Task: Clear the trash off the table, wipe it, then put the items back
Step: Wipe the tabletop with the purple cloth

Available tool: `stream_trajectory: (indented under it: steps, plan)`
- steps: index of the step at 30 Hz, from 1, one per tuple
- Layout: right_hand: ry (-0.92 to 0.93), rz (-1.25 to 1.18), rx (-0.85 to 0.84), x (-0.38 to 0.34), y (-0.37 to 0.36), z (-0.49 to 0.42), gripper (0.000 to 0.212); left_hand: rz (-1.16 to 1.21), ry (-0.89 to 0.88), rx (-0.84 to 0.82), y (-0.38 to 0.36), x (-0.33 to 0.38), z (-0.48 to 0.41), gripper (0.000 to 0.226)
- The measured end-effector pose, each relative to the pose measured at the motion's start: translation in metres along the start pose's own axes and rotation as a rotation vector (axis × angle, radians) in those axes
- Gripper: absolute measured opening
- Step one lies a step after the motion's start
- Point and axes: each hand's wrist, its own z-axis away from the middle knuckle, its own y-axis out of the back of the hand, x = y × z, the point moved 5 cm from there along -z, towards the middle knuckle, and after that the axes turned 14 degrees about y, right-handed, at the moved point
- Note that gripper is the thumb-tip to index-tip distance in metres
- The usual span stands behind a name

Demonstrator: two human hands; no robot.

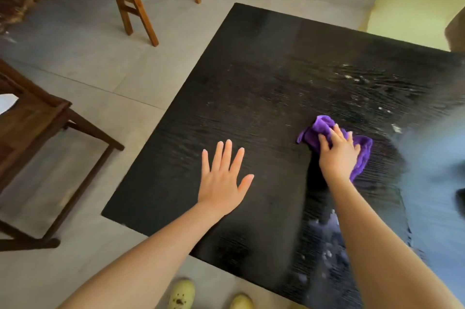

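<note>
Head view looks down on a black surface (264, 87) with a ridged grain, set at an angle so one corner points to the near left and another to the far side. Its top carries nothing but a purple cloth (362, 155), which lies on the right part, about midway between the near and far edges. That cloth is bunched up, with its long axis running from far left to near right; one rumpled end pokes out toward the far left past the fingertips, and the other end trails out to the near right below the wrist.

On top of the cloth, the right hand (338, 155) presses down with fingers curled over it, gripping the fabric against the surface. Further left, the left hand (221, 180) lies flat on the bare top, palm down, fingers spread wide and pointing to the far side, holding nothing; it is well apart from the cloth.

Pale specks and smears (352, 79) dot the far right part of the top, and a lighter patch (324, 245) shows near the right forearm at the near edge.

Off the surface, a light wooden stool (136, 4) stands on the grey floor at the far left, a dark wooden chair (37, 117) sits at the left, and two pale yellow shoes (181, 293) show at the near edge
</note>
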Motion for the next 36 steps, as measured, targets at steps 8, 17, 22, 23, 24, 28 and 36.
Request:
stream_trajectory:
  steps: [8,17,22,23,24,28,36]
  plan:
    - [0.051,-0.017,-0.012,-0.09,-0.048,-0.01,0.037,0.042,-0.106,0.049,0.001,-0.065,0.016,0.066]
    - [0.299,0.014,-0.174,-0.227,-0.111,0.007,0.042,0.051,-0.086,0.053,-0.009,-0.112,0.041,0.065]
    - [0.487,0.117,-0.295,-0.243,-0.117,0.025,0.048,0.033,-0.087,0.065,-0.009,-0.112,0.039,0.066]
    - [0.53,0.135,-0.309,-0.237,-0.113,0.029,0.048,0.03,-0.087,0.067,-0.009,-0.112,0.04,0.066]
    - [0.562,0.14,-0.318,-0.23,-0.109,0.034,0.047,0.026,-0.088,0.071,-0.009,-0.113,0.04,0.066]
    - [0.602,0.095,-0.335,-0.193,-0.091,0.057,0.045,-0.003,-0.087,0.07,-0.008,-0.113,0.04,0.069]
    - [0.535,0.088,-0.24,-0.09,-0.035,0.091,0.039,0.027,-0.142,0.029,-0.014,-0.054,0.08,0.072]
